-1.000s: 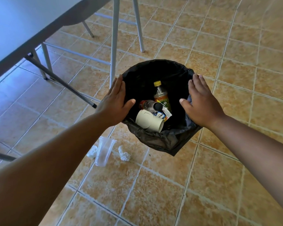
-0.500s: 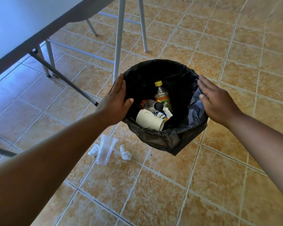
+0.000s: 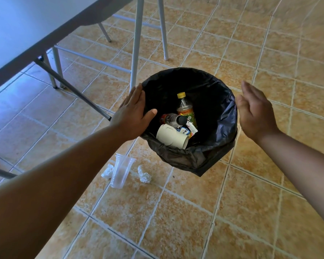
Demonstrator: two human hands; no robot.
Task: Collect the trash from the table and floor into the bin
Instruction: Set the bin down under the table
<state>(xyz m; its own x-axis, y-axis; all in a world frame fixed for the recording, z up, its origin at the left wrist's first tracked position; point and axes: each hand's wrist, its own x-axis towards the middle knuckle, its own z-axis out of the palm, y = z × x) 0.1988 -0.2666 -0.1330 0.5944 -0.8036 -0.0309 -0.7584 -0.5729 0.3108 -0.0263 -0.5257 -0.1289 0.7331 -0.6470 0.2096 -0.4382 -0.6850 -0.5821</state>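
We reach both bare forearms forward and down, the left arm coming in from the lower left and the right arm from the right edge. Our left hand (image 3: 132, 113) lies flat and palm-down with the fingers together and stretched forward, the thumb spread out to the right, nothing gripped in it. Our right hand (image 3: 254, 111) is held on edge with the palm turned inward toward the left one, fingers loosely straight and pointing forward, thumb on the inner side, and it too is empty and spread, well apart from the left.
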